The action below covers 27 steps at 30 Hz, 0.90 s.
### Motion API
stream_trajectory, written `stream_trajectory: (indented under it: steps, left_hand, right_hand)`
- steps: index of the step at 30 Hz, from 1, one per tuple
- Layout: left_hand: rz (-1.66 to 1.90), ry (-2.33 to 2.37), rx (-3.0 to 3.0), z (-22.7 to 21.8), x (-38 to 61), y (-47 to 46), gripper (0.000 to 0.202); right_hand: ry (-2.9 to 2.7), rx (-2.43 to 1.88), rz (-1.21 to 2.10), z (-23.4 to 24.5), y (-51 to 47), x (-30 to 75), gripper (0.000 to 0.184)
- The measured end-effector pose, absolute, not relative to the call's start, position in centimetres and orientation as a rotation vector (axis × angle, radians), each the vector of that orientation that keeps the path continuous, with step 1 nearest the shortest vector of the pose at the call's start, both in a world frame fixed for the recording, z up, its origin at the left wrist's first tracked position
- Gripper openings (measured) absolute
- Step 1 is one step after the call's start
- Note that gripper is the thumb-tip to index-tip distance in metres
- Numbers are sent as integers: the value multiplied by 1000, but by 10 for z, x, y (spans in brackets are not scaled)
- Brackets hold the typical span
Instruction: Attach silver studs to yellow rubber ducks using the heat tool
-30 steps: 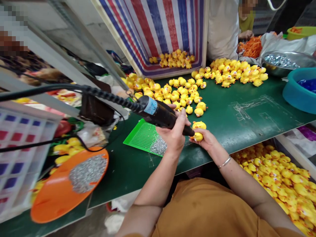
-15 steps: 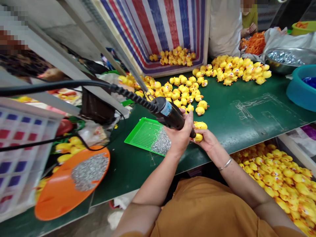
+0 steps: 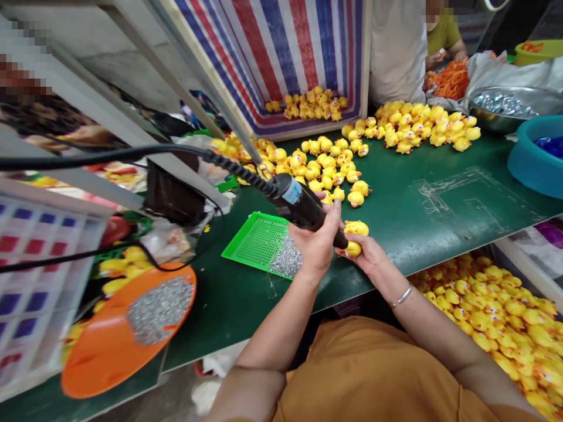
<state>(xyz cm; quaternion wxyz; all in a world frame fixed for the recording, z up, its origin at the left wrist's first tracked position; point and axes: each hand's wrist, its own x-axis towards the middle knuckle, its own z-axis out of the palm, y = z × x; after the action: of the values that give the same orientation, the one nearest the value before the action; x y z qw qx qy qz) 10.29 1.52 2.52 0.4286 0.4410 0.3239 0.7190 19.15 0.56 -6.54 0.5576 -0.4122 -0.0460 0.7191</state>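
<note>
My left hand (image 3: 314,246) is shut around a black handheld hot-fix applicator (image 3: 305,208) with a blue label, and a cord trails from it to the left. Its tip rests against a yellow rubber duck (image 3: 355,232) held in my right hand (image 3: 367,255). A bangle circles my right wrist. Just left of my hands lies a green perforated tray (image 3: 259,241), with silver rhinestones (image 3: 285,256) heaped at its right end. My left hand partly hides that end.
Piles of yellow ducks (image 3: 325,167) cover the green bench (image 3: 440,234), and a bin of ducks (image 3: 492,316) sits below right. An orange plate (image 3: 109,346) holds rhinestones at left. A steel bowl (image 3: 501,102), a teal basin (image 3: 539,158) and a co-worker (image 3: 398,53) are at the back.
The view has shifted slightly. My hands stay close together, with the applicator tip still at the duck. The co-worker's hands have moved a little.
</note>
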Motion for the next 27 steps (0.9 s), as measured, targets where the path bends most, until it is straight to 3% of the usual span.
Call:
stream_trajectory:
  steps: [14,21,27]
  left_hand:
    - [1863,792,1086,30,108,1,39]
    - [1535,593,1168,24,93,8,36]
    - [1760,730,1074,23,97,11,39]
  right_hand:
    - [-19,-1016,1654,-55,0,186,24]
    - [30,-1082,1655,-59,-4,180,25]
    - [-2,-1033,1722,-53,4,181,24]
